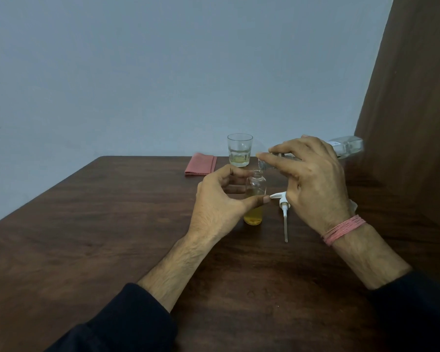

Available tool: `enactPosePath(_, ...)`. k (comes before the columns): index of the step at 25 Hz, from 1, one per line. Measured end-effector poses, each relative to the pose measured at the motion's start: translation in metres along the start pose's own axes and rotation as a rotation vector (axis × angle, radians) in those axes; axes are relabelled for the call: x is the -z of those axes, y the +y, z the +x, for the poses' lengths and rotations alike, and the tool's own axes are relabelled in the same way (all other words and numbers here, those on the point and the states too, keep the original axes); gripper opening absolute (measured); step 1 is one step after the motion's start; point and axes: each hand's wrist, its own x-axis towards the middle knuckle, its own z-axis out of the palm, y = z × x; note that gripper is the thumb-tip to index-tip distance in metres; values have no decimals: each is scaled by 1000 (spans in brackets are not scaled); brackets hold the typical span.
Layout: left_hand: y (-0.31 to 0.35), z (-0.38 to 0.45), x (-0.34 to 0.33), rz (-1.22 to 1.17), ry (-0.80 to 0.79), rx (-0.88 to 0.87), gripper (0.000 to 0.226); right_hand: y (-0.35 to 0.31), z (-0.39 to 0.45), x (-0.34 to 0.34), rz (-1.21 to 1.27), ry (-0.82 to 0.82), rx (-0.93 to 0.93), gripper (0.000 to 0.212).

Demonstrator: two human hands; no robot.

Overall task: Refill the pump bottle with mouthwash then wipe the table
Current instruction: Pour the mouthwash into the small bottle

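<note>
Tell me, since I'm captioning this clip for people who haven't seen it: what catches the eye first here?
The two hands at table centre: the right hand tips a clear mouthwash bottle mouth-down over the small pump bottle, which the left hand steadies; yellow liquid fills its bottom. The white pump head lies on the table just right of it. Behind stand a drinking glass and a folded pink cloth.
</note>
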Motion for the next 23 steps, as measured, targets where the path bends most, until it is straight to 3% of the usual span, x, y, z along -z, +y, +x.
enactPosePath(23,-3,3,-1,-2,12,11,51,1,1,-2,3,15,-1,71)
